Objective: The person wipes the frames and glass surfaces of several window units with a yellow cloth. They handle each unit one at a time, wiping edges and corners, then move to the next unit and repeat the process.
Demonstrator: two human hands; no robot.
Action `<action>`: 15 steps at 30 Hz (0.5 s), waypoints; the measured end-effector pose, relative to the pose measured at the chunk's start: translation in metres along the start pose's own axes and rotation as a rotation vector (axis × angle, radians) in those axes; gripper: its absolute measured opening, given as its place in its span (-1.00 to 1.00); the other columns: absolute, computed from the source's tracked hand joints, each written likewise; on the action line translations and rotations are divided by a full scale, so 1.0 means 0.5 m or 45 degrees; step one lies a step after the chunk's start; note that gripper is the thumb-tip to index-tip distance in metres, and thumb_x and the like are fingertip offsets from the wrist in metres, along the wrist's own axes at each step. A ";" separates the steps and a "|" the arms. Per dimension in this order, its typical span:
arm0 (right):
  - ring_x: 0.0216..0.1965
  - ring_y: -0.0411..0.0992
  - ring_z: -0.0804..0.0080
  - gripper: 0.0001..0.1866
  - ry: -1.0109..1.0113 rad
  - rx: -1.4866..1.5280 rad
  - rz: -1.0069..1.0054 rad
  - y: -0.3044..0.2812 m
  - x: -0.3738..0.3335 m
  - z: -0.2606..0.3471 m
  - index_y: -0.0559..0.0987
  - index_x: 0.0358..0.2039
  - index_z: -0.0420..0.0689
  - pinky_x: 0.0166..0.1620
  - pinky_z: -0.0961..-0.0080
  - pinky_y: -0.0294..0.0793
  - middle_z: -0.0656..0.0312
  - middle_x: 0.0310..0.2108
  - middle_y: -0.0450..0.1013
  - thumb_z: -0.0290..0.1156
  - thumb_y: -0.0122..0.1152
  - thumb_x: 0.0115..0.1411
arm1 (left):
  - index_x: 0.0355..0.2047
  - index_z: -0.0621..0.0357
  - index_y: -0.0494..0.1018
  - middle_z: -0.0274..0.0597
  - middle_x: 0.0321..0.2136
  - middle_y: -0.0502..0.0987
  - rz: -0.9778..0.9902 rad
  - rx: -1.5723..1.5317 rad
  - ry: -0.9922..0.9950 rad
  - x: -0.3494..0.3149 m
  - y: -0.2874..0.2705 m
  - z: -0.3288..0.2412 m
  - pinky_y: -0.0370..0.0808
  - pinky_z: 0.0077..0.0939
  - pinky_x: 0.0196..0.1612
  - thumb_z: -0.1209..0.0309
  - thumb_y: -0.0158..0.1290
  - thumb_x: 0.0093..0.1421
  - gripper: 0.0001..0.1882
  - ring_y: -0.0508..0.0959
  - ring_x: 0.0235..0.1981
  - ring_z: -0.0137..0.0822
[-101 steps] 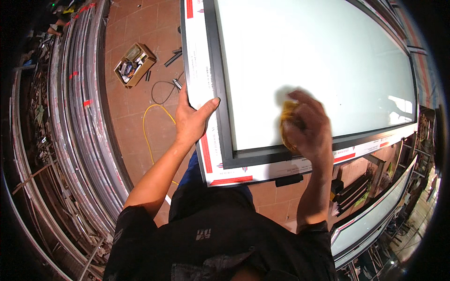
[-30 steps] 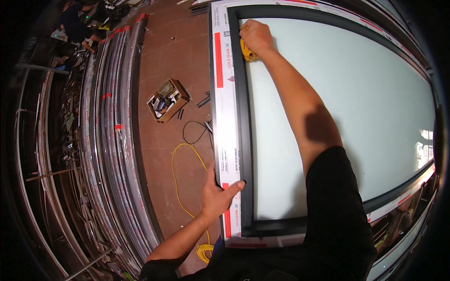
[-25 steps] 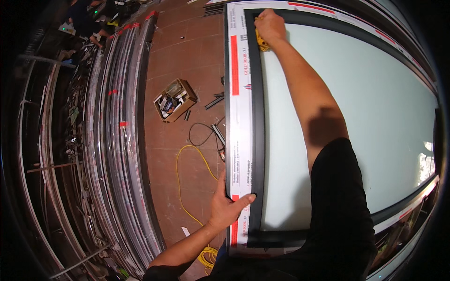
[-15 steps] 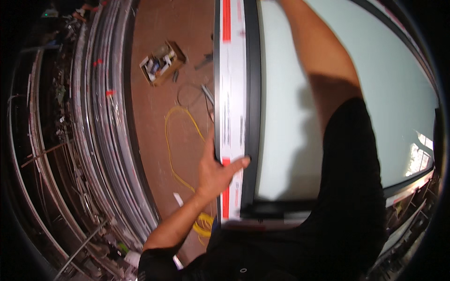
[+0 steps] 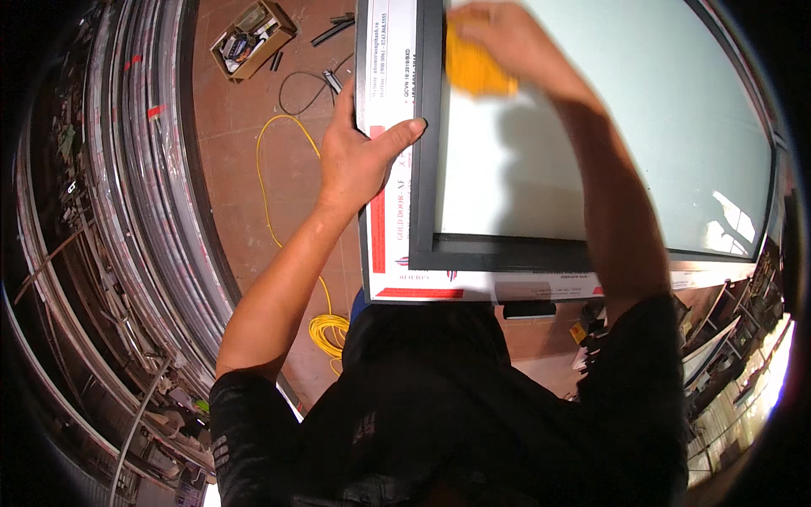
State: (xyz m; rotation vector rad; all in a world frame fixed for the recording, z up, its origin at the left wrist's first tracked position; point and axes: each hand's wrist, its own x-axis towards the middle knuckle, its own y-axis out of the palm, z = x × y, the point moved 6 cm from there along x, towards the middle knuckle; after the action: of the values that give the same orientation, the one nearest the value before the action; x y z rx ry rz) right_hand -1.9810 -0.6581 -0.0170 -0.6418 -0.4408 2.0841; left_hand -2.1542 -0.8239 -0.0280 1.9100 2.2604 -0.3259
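Note:
A dark grey window or door frame [image 5: 429, 182] lies before me with a pale, greenish glass pane [image 5: 667, 93] in it. White protective film [image 5: 490, 285] with red print covers its outer border. My left hand [image 5: 351, 160] grips the left side of the frame, thumb across the top face and fingers down the outer edge, partly hidden. Pressed beneath my right hand [image 5: 515, 42] is a yellow cloth [image 5: 477, 63], on the glass right beside the frame's left inner edge. The right hand is slightly blurred, its fingers bent over the cloth.
Long film-wrapped profiles [image 5: 148, 169] are stacked along the left. On the brown floor sit a cardboard box [image 5: 253, 42] of small items, dark offcuts [image 5: 332, 32] and a coiled yellow hose or cable [image 5: 328, 332]. More materials [image 5: 714, 355] lie at the lower right.
My right hand has come down from the top edge of the view, and the yellow cloth now shows under it. The view has shifted, bringing the frame's near corner into sight. My left hand still grips the frame.

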 end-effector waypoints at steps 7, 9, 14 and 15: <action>-0.26 0.61 0.10 -0.79 -0.246 -0.182 0.340 0.168 -0.337 0.039 0.72 -0.20 -0.17 -0.16 0.25 0.59 -0.05 -0.29 0.62 -0.41 0.29 0.16 | 0.29 0.41 0.25 0.05 -0.05 0.62 -0.017 0.082 0.037 -0.001 -0.011 0.002 0.56 -0.38 0.03 0.23 0.44 0.04 -0.08 0.63 -0.08 -0.24; -0.26 0.60 0.06 -0.77 -0.074 -0.192 0.520 0.182 -0.346 0.036 0.73 -0.20 -0.12 -0.15 0.22 0.57 -0.06 -0.31 0.61 -0.36 0.31 0.14 | 0.28 0.40 0.27 0.04 -0.06 0.62 -0.012 0.168 0.032 -0.004 -0.012 -0.004 0.55 -0.38 0.03 0.25 0.43 0.05 -0.12 0.63 -0.08 -0.24; -0.19 0.55 0.10 -0.72 0.029 -0.360 0.602 0.173 -0.360 0.046 0.71 -0.16 -0.07 -0.08 0.21 0.52 0.02 -0.25 0.55 -0.26 0.28 0.14 | 0.24 0.37 0.31 0.00 -0.06 0.61 -0.011 0.072 0.056 -0.004 -0.004 -0.020 0.53 -0.39 0.04 0.32 0.40 0.07 -0.21 0.61 -0.08 -0.28; -0.17 0.54 0.09 -0.74 0.007 -0.348 0.498 0.174 -0.365 0.054 0.70 -0.20 -0.09 -0.08 0.20 0.52 0.03 -0.26 0.53 -0.27 0.31 0.12 | 0.24 0.37 0.31 -0.01 -0.06 0.61 -0.004 0.094 0.040 -0.006 -0.003 -0.021 0.52 -0.40 0.05 0.34 0.39 0.07 -0.22 0.60 -0.07 -0.29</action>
State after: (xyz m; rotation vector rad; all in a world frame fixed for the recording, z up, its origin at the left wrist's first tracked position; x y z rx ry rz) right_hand -1.9671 -0.8598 0.0096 -0.9561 -0.6453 2.4096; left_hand -2.1550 -0.8244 -0.0170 1.9602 2.3025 -0.3874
